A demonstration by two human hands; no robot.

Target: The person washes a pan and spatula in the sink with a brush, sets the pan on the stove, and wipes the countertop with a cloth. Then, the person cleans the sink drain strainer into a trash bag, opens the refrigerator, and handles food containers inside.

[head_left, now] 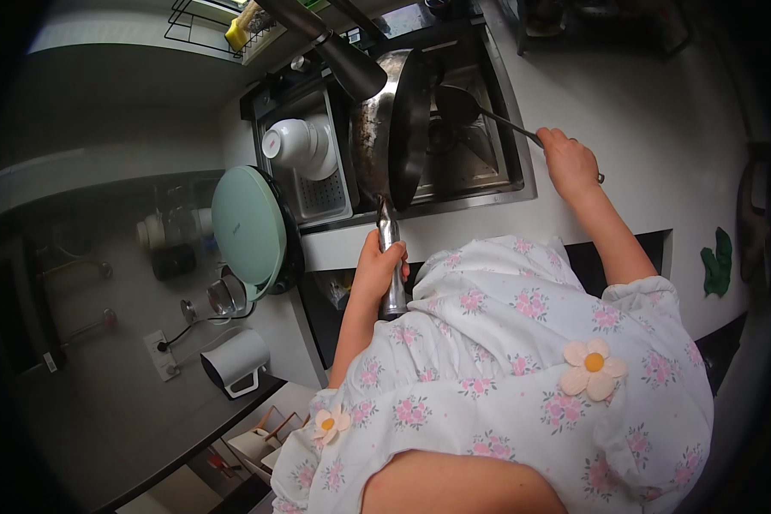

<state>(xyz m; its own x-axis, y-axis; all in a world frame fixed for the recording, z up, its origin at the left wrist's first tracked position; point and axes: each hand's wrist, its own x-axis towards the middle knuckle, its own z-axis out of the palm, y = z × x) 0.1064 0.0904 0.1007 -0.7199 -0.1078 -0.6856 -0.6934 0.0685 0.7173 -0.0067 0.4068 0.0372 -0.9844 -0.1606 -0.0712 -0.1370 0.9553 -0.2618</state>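
Observation:
My left hand (379,272) is wrapped around the metal handle of a wok (374,141). The wok is tipped on its side over the sink (497,176), its scorched outer wall toward the left and its dark inside facing right. My right hand (570,164) grips the long thin handle of a dark spatula (459,104). The spatula's rounded head is over the sink basin, just right of the wok's rim and apart from it. A dark faucet (355,70) reaches across the wok's upper part. I cannot see whether water runs.
White bowls (295,146) sit in a perforated drainer tray (324,199) left of the wok. Nearby are a mint-green round appliance (248,224), a glass pot (225,295) and a white kettle (236,363). A green cloth-like item (717,261) lies on the right counter (642,103).

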